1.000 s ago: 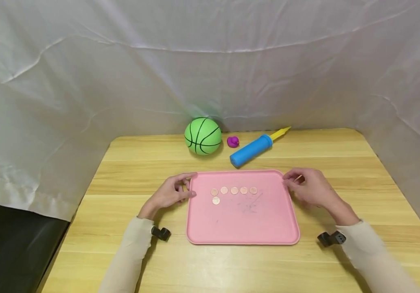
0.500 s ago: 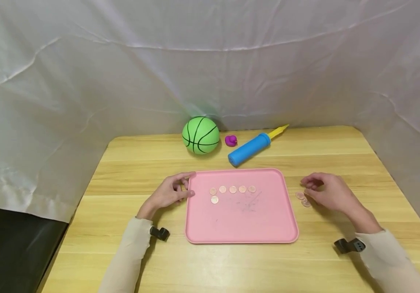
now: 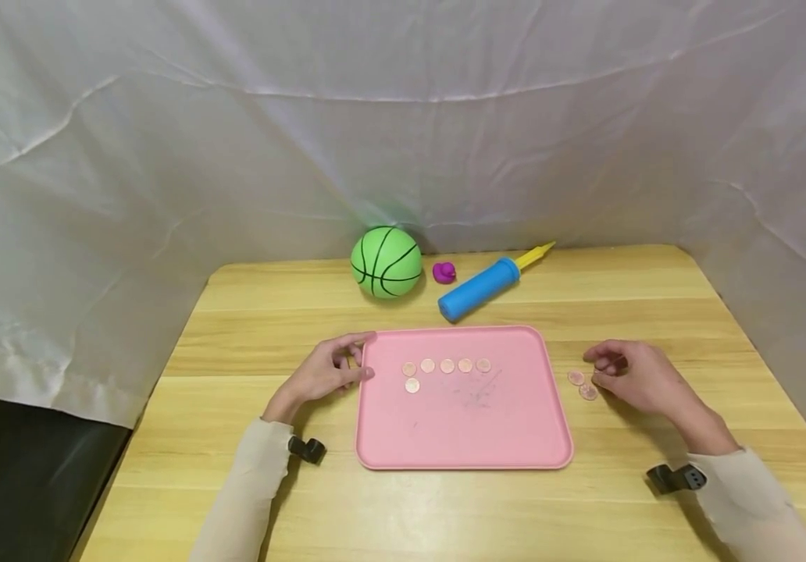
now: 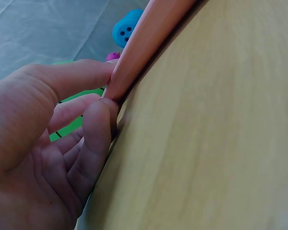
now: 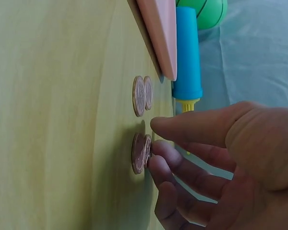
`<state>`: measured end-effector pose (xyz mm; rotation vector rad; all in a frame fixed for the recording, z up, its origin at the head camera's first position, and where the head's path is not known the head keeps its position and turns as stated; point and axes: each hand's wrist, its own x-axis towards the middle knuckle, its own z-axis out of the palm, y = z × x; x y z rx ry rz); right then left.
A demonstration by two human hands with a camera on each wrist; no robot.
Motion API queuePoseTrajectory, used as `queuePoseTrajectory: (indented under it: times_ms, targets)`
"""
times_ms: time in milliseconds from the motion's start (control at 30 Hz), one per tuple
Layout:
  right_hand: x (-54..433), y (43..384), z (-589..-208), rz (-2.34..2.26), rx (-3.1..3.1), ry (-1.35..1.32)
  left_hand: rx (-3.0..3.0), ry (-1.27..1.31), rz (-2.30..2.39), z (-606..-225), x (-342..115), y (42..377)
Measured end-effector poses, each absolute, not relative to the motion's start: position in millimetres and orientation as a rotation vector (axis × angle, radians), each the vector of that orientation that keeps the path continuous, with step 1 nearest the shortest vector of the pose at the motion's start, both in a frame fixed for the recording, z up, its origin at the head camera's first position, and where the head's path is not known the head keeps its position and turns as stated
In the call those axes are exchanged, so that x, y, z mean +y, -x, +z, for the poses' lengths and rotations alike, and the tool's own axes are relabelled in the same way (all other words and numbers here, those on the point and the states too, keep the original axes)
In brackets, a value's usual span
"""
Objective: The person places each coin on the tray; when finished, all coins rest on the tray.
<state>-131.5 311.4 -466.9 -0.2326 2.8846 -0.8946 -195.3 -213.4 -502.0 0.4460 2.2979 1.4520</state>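
My left hand (image 3: 322, 371) holds the far left corner of a pink tray (image 3: 466, 437), thumb on the side rim and index finger at the far edge; its fingers (image 4: 97, 120) press close by the corner in the left wrist view. In the tray lie copper coins (image 3: 447, 366), several in a row and one below its left end. My right hand (image 3: 638, 378) hovers low over the table to the right, thumb (image 5: 170, 128) apart from the curled fingers. Two loose coins (image 5: 138, 96) lie beside it, and two more coins (image 5: 138, 154) are right at its fingertips, hidden in the head view.
Behind the tray stand a green ball (image 3: 386, 262) with black lines, a small purple rubber duck (image 3: 444, 272) and a blue hand pump (image 3: 479, 289) with a yellow nozzle. The wooden table (image 3: 403, 515) backs onto a pale cloth (image 3: 403, 140).
My right hand has moved from the tray's far right corner to the right, uncovering two coins on the table. My left hand stays at its corner; the tray coins have not moved.
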Motion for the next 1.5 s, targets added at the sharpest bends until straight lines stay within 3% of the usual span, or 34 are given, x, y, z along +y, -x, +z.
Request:
queuePoseTrajectory:
  times_ms: [1500]
  targets:
    - [326.1,134.8,-464.3,-0.861,2.838,0.134,2.300,-0.453,1.451,-504.7,-213.4,196.7]
